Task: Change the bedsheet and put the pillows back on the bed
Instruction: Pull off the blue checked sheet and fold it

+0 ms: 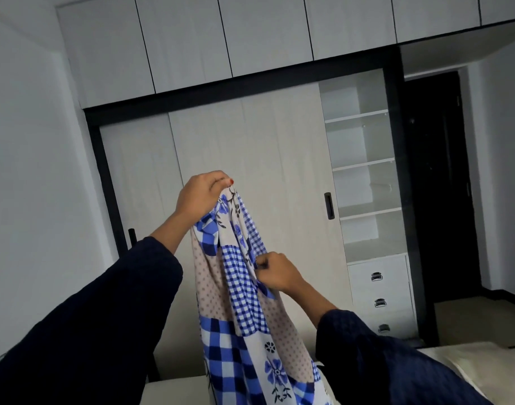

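Note:
A bedsheet (244,305) with blue checks, blue flowers and beige dotted patches hangs bunched in front of me. My left hand (200,194) is raised and grips its top end. Lower and to the right, my right hand (275,271) pinches the sheet's edge partway down. The cloth falls out of view at the bottom. A strip of bare cream mattress (443,363) shows at the bottom right and another pale strip at the bottom middle. No pillow is in view.
A tall wardrobe (250,159) with pale sliding doors fills the wall ahead. Its right section (364,171) stands open with bare shelves above several drawers (379,290). A dark doorway (437,185) lies at the far right, beside floor space.

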